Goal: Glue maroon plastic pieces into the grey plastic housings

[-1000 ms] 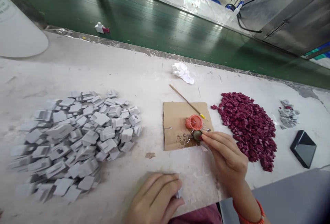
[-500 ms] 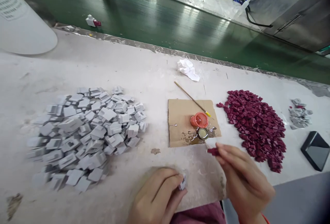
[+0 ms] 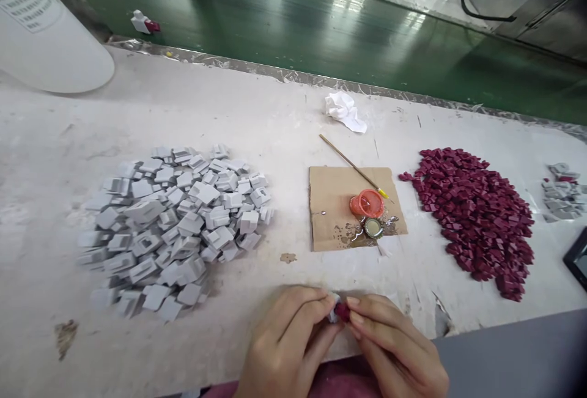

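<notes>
Near the table's front edge, my left hand (image 3: 293, 337) pinches a small grey plastic part (image 3: 334, 309), mostly covered by the fingers. Between the thumb and fingers of my right hand (image 3: 394, 343) is a small maroon plastic part (image 3: 342, 311). The two parts meet, the maroon one against the grey one's right side; how far it sits in is hidden. To the left lies a heap of grey parts (image 3: 183, 221), and to the right a heap of maroon parts (image 3: 477, 214).
Beyond my hands lies a cardboard piece (image 3: 325, 233) with a red cup (image 3: 367, 203), a bottle cap (image 3: 373, 227), wet spots and a thin stick (image 3: 348, 161). Crumpled tissue (image 3: 345, 110) sits behind. A green conveyor belt (image 3: 298, 25) carries a joined grey-and-maroon piece (image 3: 145, 22). A white container (image 3: 55, 37) stands far left.
My right hand has moved left and down from the cardboard's front edge, bringing the maroon part against the grey part in my left hand. The camera view has shifted slightly.
</notes>
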